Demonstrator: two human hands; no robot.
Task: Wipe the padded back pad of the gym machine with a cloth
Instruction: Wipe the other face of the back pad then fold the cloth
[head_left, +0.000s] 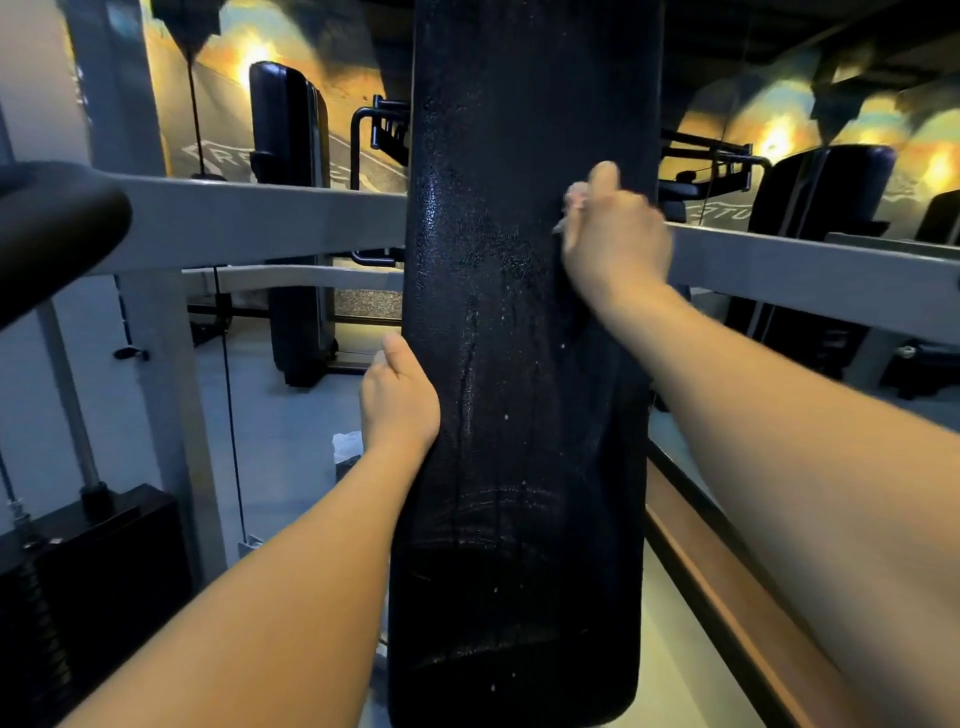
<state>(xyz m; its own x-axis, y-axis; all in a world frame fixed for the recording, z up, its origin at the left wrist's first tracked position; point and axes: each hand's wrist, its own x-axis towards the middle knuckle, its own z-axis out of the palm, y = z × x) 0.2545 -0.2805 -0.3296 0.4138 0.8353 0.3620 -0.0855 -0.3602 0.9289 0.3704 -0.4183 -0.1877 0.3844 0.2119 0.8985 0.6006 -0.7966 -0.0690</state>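
The tall black back pad (498, 312) stands upright in the middle of the view, its surface wet and streaked. My left hand (400, 400) grips the pad's left edge about halfway up, thumb pointing up. Against the pad's upper right side, my right hand (615, 234) is closed on a dark cloth (597, 374). The cloth hangs down from that hand over the right part of the pad. It is nearly the same colour as the pad, so its outline is hard to make out.
Grey frame beams (249, 218) run left and right behind the pad. A black roller handle (57, 228) juts in at the left, above a weight stack (98, 566) and a cable. Other padded machines (291, 208) stand behind. Something white (347, 447) lies on the floor.
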